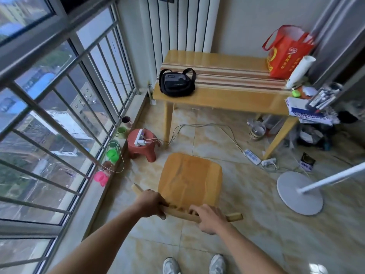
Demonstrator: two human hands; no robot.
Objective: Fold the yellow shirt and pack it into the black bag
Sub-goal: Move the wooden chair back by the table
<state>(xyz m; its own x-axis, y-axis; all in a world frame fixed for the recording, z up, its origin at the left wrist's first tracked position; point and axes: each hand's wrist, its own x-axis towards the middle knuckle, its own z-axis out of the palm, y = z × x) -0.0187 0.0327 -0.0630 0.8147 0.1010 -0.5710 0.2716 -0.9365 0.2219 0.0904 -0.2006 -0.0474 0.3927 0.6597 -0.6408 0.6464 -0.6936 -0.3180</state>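
The black bag [177, 83] lies on the left end of a wooden table [227, 99], its strap arched over the top. No yellow shirt shows anywhere in view. Closer to me stands a wooden chair [189, 179] seen from above. My left hand [151, 203] grips the left part of the chair's top rail, and my right hand [209, 218] grips the same rail further right. The bag is well beyond both hands, across the chair seat.
A red shopping bag [286, 53] and a white roll [300, 71] stand at the table's right end. A small red stool [143, 145] with chargers, cables and a power strip [251, 156] lie on the floor. A fan base [299, 192] sits right; window bars [83, 119] left.
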